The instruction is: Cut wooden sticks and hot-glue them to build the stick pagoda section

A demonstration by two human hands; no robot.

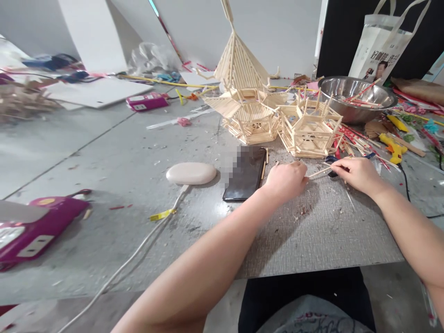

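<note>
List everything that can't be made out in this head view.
All in the head view:
Thin stick: one end is hidden by the left hand.
Dark blue tool: partly covered by the right hand, so its type is unclear.
Phone: pixelation hides part of its left side.
Nearer purple device: cut off by the left picture edge.
Steel bowl: its near wall hides the bottom.

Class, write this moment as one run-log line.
left hand: holding stick; right hand: at stick's other end; phone: near left hand; open stick frame: beyond hands
</note>
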